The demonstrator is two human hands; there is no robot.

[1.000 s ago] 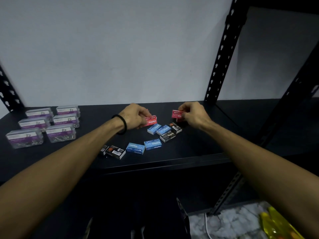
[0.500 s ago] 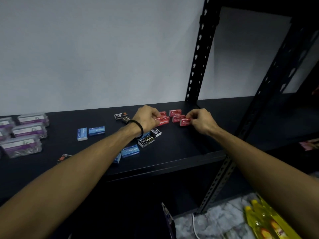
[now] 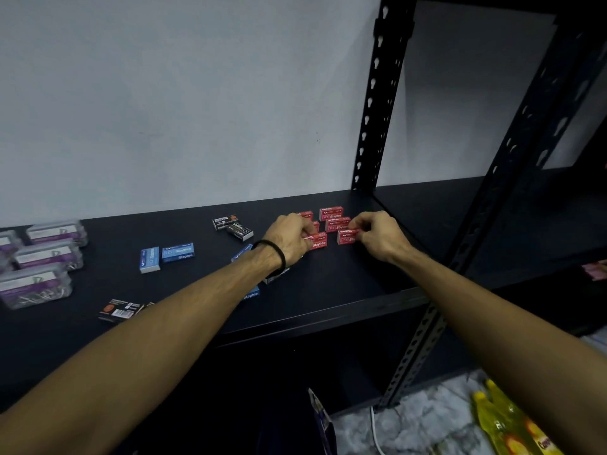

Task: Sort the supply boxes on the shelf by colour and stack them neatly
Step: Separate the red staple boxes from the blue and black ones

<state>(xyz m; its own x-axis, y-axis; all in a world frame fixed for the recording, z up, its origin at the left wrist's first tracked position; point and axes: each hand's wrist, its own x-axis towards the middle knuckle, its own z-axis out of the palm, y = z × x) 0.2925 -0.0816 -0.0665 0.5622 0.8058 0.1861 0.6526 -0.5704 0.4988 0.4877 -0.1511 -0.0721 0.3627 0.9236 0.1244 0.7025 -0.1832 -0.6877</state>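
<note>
While both hands pinch little red boxes, more red ones sit close by.
Left hand (image 3: 292, 236) fingers curl on a red staple box (image 3: 318, 240); right hand (image 3: 377, 234) nips another red box (image 3: 346, 236), both flat on the dark shelf (image 3: 328, 290), white "Staples" on top.

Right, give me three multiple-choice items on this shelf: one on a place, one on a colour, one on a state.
1. Where do the clear paper-clip boxes sit on the shelf?
A. far left
B. far right
C. centre

2. What colour are the boxes that both hands are gathering?
A. blue
B. black
C. red

3. What is the right hand doing?
A. resting flat
B. pinching a red box
C. hanging off the shelf

Key: 1 A, they line the left edge. 2 C, red boxes cluster between the left hand and the right. 3 B, its fingers grip the front red box.
</note>
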